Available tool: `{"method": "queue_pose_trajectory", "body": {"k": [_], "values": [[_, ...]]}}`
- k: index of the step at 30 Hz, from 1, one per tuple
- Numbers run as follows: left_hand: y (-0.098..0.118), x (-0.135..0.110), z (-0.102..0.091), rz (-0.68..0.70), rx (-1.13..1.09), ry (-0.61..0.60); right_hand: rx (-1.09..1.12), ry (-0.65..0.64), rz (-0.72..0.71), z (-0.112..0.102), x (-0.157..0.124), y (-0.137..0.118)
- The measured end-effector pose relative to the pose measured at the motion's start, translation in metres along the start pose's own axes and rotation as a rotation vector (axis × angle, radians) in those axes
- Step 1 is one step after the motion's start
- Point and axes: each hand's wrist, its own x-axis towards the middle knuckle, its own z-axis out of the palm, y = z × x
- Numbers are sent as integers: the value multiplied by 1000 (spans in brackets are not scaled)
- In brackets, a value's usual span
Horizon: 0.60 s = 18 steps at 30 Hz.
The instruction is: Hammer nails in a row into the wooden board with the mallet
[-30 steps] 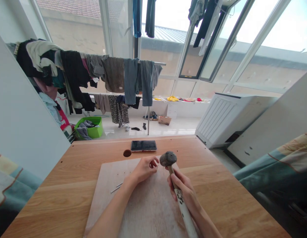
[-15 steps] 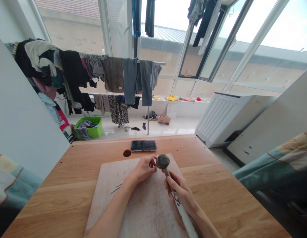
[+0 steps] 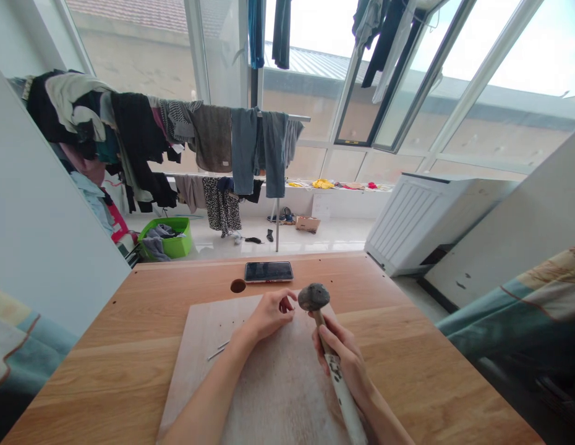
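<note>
My right hand (image 3: 343, 352) is wrapped around the handle of a mallet (image 3: 314, 297) with a dark, rounded head and chipped white coating on the handle. Its head is raised over the far right part of a pale wooden board (image 3: 278, 395), close beside my left fingers. On that board rests my left hand (image 3: 271, 314), thumb and forefinger pinched around what appears to be a nail, mostly hidden by the fingers. Two loose nails (image 3: 216, 353) lie left of my left forearm. Several small dark spots (image 3: 221, 324) mark the board beyond them.
The board lies on a wood-grain table (image 3: 408, 358). A phone (image 3: 269, 271) lies beyond it, beside a round hole (image 3: 238, 285). Past the table stand a clothes rack (image 3: 297, 118) with laundry, a green basket (image 3: 178, 246) and a white ribbed appliance (image 3: 408, 216).
The mallet has shifted slightly right and its head has tilted, moving away from my left fingers. My left hand has stayed in place, still pinched.
</note>
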Motion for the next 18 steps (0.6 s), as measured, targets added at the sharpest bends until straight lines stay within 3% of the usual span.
{"method": "queue_pose_trajectory", "body": {"k": [13, 18], "values": [[-3, 2, 1, 37, -6, -36, -77, -71, 20, 7, -1, -5], [14, -9, -23, 19, 177, -99, -69, -40, 39, 3, 0, -2]]}}
